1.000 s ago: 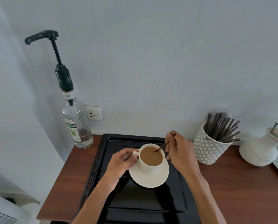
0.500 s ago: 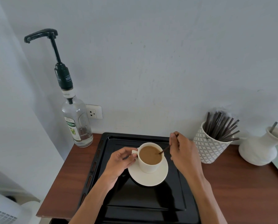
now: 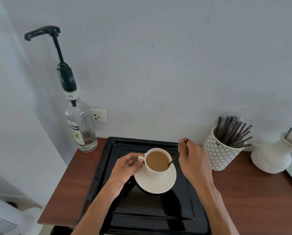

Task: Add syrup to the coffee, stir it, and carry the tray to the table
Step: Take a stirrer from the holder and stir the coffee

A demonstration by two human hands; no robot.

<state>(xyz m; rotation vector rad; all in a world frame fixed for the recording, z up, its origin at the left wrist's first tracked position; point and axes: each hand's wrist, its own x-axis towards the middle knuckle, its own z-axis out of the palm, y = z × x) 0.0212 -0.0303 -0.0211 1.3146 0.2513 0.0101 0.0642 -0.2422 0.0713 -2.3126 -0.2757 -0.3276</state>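
A white cup of milky coffee [image 3: 157,161] stands on a white saucer [image 3: 156,185] in a black tray [image 3: 142,214]. My left hand [image 3: 125,168] pinches the cup's handle at its left side. My right hand [image 3: 192,160] holds a thin dark stir stick [image 3: 173,159] whose lower end dips into the coffee at the cup's right edge. The clear syrup bottle [image 3: 80,126] with a tall black pump stands at the counter's back left, apart from both hands.
A patterned white pot of several dark stir sticks [image 3: 225,150] sits just right of my right hand. A white vase [image 3: 272,156] stands further right. A wall socket [image 3: 98,115] is behind the bottle. The wooden counter [image 3: 253,197] ends at the left and front.
My right hand has swung the stick from the cup's upper right round to its right edge. My left hand has stayed on the handle.
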